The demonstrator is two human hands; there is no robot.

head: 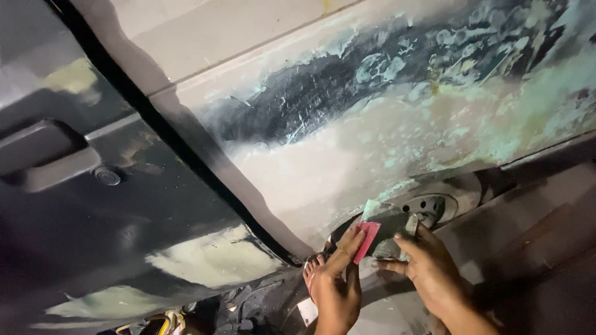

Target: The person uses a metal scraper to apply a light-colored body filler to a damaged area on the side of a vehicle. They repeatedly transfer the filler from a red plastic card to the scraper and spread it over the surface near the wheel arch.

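A small, flat pink spreader [367, 239] is pinched between the fingers of the left hand [338, 282], just beside the wheel arch. A thin grey mixing board [388, 226], smeared with pale green filler, is gripped at its lower edge by the curled right hand [428, 267]. Above, the car body panel [372, 124] is coated in matte, patchy filler, sanded through to dark metal. A glossy black door [93, 205] carries dull putty patches.
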